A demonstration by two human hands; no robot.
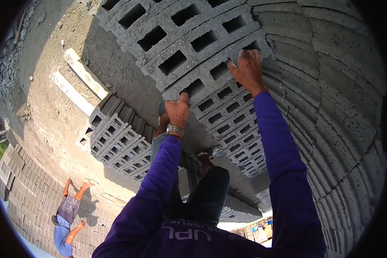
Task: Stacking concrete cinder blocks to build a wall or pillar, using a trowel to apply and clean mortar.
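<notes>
Both my hands are on a grey hollow concrete block (207, 80), the nearest of a row lying side by side. My left hand (176, 110), with a watch on its wrist, grips the block's left end, thumb by the edge of a hole. Near the other end, my right hand (247, 72) has its fingers curled over the edge by the end hole. Farther hollow blocks (167, 45) press close against this one, their rectangular holes facing up. Below it, a stack of more hollow blocks (233, 124) shows several rows of holes.
On my right rises a high wall of stacked blocks (331, 86). To the left stand another block row (120, 142) and two pale beams (87, 73) on dusty ground (43, 90). At the lower left, a person (65, 219) is near a large block stack (26, 180).
</notes>
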